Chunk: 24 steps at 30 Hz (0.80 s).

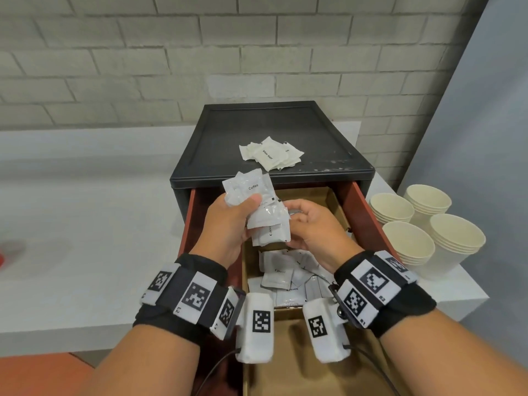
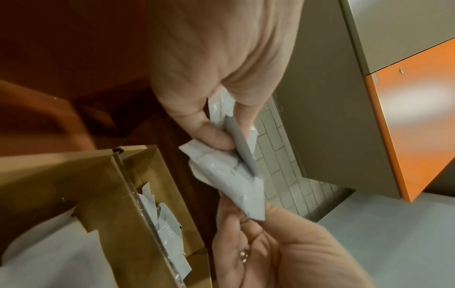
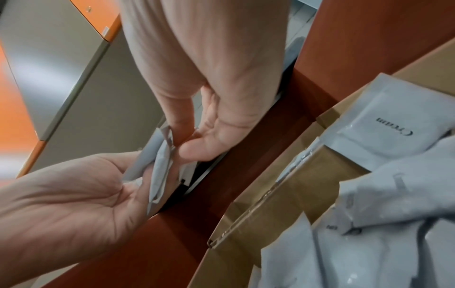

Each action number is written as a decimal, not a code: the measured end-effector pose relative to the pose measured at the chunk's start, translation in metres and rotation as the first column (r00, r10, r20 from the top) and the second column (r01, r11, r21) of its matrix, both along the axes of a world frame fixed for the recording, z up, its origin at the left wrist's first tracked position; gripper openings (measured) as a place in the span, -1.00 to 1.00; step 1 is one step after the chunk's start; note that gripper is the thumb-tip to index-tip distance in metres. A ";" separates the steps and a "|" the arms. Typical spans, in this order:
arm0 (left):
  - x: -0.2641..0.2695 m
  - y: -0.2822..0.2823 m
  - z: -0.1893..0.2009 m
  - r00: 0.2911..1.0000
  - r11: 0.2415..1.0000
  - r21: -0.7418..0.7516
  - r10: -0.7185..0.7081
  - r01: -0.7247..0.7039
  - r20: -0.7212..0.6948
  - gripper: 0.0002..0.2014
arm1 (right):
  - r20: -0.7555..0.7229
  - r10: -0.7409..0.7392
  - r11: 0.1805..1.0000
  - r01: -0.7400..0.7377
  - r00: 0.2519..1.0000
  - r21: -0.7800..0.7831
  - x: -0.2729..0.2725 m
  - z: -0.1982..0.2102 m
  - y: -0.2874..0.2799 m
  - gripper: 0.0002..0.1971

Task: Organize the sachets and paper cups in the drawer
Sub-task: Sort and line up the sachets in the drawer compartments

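My left hand (image 1: 244, 214) grips a bunch of white sachets (image 1: 264, 217) marked Coffee and Cream, above the open red-brown drawer (image 1: 367, 215). From the right, my right hand (image 1: 294, 222) pinches the edge of the same bunch; in the right wrist view its thumb and forefinger close on the sachets (image 3: 160, 167). The left wrist view shows the bunch (image 2: 229, 175) between both hands. More sachets (image 1: 288, 274) lie loose in a cardboard compartment (image 1: 331, 198) of the drawer. Several stacks of cream paper cups (image 1: 410, 244) stand on the counter to the right.
A pile of White Sugar sachets (image 1: 271, 154) lies on top of the black cabinet (image 1: 228, 132). A white counter (image 1: 85, 224) runs left of it, against a grey brick wall. Cardboard dividers (image 3: 270, 194) split the drawer.
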<state>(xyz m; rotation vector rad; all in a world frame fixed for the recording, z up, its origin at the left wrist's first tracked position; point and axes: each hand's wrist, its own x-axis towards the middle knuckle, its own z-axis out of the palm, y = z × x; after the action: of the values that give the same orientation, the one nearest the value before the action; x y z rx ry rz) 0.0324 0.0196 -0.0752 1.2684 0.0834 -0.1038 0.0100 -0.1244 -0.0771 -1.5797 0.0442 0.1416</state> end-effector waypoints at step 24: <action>0.013 0.006 -0.012 0.990 0.990 -0.017 0.136 -0.137 -0.024 -0.56 | -0.044 -0.288 0.954 0.283 0.957 -0.095 0.012 0.007 -0.019 -0.75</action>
<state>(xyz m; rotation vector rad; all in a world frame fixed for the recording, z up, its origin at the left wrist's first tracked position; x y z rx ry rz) 0.0454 0.0257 -0.0873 1.2397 0.1881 -0.0009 0.0222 -0.1432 -0.0698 -1.6391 0.3266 -0.0433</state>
